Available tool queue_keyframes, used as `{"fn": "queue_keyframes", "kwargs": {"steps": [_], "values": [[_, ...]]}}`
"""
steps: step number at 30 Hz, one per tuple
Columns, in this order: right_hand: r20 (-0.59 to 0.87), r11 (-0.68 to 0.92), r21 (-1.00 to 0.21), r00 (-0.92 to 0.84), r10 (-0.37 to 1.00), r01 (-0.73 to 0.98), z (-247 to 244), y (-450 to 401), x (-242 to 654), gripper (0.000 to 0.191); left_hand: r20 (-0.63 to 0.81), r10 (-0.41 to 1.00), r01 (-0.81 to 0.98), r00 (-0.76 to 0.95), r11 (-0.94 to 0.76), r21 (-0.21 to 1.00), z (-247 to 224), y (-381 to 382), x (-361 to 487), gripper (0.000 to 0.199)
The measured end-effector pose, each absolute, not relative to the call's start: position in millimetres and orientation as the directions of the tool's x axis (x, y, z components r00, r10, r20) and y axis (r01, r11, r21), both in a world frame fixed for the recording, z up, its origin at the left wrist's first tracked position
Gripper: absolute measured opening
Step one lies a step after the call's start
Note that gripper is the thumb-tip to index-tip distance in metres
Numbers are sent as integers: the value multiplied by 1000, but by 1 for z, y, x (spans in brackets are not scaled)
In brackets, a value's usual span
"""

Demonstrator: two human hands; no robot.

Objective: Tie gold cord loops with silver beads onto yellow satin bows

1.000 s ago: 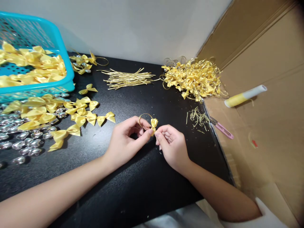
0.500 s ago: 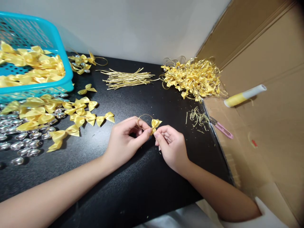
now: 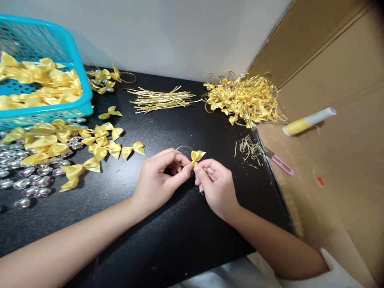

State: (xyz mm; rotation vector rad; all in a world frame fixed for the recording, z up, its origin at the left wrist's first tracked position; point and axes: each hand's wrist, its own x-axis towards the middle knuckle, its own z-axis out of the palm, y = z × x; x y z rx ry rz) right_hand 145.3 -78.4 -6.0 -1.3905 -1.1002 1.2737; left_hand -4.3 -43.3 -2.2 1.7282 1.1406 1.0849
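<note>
Lighting the black tabletop (image 3: 168, 128) fairly brightly from somewhere out of view. Spreading into 1 pale, grainy patch of glare beside the left hand (image 3: 163, 172) and falling away to deep black below the right hand (image 3: 219, 188). Glinting in small, hard highlights on the silver beads (image 3: 27, 172), shining more softly on the loose satin bows (image 3: 75, 172). Casting soft shadows near the hands, shading the pale wall (image 3: 144, 36) gently. Stretching the left forearm (image 3: 90, 232) towards the frame's edge, darkening at the top right corner, softening over the cardboard (image 3: 339, 160). Showing the held bow (image 3: 196, 157) reasonably clearly, finer detail blurring.
</note>
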Motion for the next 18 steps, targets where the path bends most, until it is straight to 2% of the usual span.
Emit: {"fn": "queue_keyframes", "kwargs": {"steps": [1,4,8,13,18], "values": [[-178,-180,-983,69,982,22,-6,-78,145,17,191,957,225,216,-240,944,-3,-44,-4,4],[-188,-189,-982,84,979,4,-6,-77,146,16,-25,973,51,230,14,999,-2,-44,-3,16],[-191,-193,-981,101,976,5,-6,-77,147,15,-267,912,-22,313,288,957,3,-42,-1,16],[-148,-151,-988,95,984,27,-7,-77,147,13,-361,872,-91,330,410,907,5,-38,-3,10],[-113,-118,-992,86,990,53,-10,-78,147,13,-389,845,-140,367,464,875,2,-34,-5,10]]}}
